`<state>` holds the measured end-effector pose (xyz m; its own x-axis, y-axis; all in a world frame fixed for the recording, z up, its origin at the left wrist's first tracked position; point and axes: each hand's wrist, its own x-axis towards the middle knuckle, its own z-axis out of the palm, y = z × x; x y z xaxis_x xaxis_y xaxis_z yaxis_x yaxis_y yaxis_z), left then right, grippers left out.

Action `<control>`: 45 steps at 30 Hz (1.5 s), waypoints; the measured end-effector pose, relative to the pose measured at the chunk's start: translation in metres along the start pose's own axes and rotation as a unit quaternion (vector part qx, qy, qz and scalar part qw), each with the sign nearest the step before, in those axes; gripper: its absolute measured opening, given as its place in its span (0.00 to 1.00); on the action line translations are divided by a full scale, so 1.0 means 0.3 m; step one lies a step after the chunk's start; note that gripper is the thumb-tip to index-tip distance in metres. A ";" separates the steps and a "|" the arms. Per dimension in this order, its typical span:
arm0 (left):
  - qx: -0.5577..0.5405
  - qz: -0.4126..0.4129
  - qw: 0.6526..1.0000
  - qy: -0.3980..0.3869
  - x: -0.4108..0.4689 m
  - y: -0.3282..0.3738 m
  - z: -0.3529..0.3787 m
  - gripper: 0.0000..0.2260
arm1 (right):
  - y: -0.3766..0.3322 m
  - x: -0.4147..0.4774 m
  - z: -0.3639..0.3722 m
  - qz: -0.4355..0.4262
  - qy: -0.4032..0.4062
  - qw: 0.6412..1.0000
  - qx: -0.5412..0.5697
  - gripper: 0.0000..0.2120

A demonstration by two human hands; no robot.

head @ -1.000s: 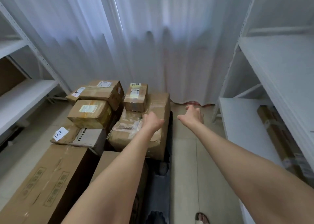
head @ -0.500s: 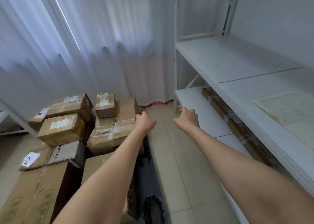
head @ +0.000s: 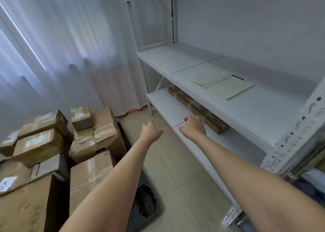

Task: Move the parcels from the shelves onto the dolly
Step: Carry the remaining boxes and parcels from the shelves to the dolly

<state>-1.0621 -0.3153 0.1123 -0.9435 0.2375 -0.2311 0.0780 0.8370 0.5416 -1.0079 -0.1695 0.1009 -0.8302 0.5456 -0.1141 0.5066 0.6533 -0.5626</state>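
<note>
A long, narrow brown parcel (head: 195,106) lies on the lower shelf (head: 163,105) of the white rack at right, pushed toward the back. My right hand (head: 194,127) reaches out over that shelf's front part, just short of the parcel's near end, fingers loosely curled and holding nothing. My left hand (head: 150,130) hangs over the floor between the shelf and the stacked parcels, also empty with loosely curled fingers. Several cardboard parcels (head: 95,135) are piled on the dark dolly (head: 146,203) at left.
The middle shelf (head: 175,57) carries flat yellowish paper sheets (head: 223,84). A white curtain (head: 70,46) hangs behind the pile. A strip of tiled floor (head: 168,170) runs between the dolly and the rack. The rack's perforated upright (head: 295,135) stands near my right arm.
The view has swung right, from the parcel pile toward the white rack. Both hands moved away from the pile, and my right hand now reaches over the lower shelf near the long parcel.
</note>
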 end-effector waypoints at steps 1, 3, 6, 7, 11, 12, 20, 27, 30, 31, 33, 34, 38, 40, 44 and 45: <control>0.004 0.020 1.000 -0.002 -0.042 0.030 0.008 0.26 | 0.026 -0.047 -0.030 0.006 0.010 1.000 0.003 0.23; 0.013 0.060 0.998 -0.010 -0.120 0.091 0.025 0.25 | 0.078 -0.138 -0.087 0.023 0.032 0.999 0.012 0.23; 0.017 0.105 0.994 -0.032 -0.223 0.175 0.059 0.28 | 0.164 -0.278 -0.169 0.059 0.069 0.996 0.019 0.22; 0.021 0.125 0.991 -0.037 -0.264 0.200 0.072 0.29 | 0.191 -0.326 -0.196 0.073 0.083 0.994 0.022 0.22; 0.043 0.196 0.977 -0.070 -0.454 0.252 0.144 0.28 | 0.305 -0.558 -0.267 0.132 0.131 0.982 0.024 0.20; 0.049 0.212 0.973 -0.079 -0.507 0.254 0.161 0.28 | 0.332 -0.621 -0.276 0.146 0.139 0.979 0.024 0.20; 0.051 0.312 0.935 -0.161 -0.935 0.290 0.258 0.27 | 0.470 -1.150 -0.400 0.237 0.205 0.949 0.017 0.19; 0.066 0.406 0.894 -0.178 -1.347 0.425 0.348 0.22 | 0.609 -1.571 -0.573 0.297 0.294 0.909 0.013 0.20; 0.081 0.423 0.883 -0.188 -1.542 0.494 0.391 0.25 | 0.682 -1.741 -0.646 0.316 0.324 0.891 0.017 0.22; 0.083 0.428 0.879 -0.192 -1.612 0.517 0.408 0.26 | 0.709 -1.801 -0.671 0.321 0.335 0.886 0.019 0.22; 0.085 0.448 0.867 -0.200 -1.761 0.560 0.446 0.27 | 0.771 -1.919 -0.720 0.328 0.353 0.876 0.022 0.22; 0.084 0.457 0.862 -0.205 -1.836 0.578 0.469 0.27 | 0.805 -1.982 -0.744 0.331 0.359 0.872 0.021 0.22; 0.084 0.489 0.839 -0.222 -2.164 0.652 0.564 0.29 | 0.954 -2.247 -0.857 0.346 0.388 0.854 0.009 0.22; 0.073 0.510 0.826 -0.227 -2.330 0.699 0.614 0.28 | 1.037 -2.382 -0.925 0.359 0.402 0.842 0.001 0.22; 0.052 0.541 0.806 -0.234 -2.629 0.805 0.689 0.27 | 1.187 -2.620 -1.071 0.374 0.429 0.822 -0.011 0.23; 0.045 0.550 0.801 -0.233 -2.692 0.835 0.701 0.28 | 1.217 -2.669 -1.108 0.376 0.434 0.818 -0.013 0.23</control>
<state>-0.2127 -0.1938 0.2646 -0.0672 0.9960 0.0584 0.8215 0.0220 0.5697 -0.0809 -0.1934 0.2589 0.1915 0.9584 0.2116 0.8132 -0.0342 -0.5810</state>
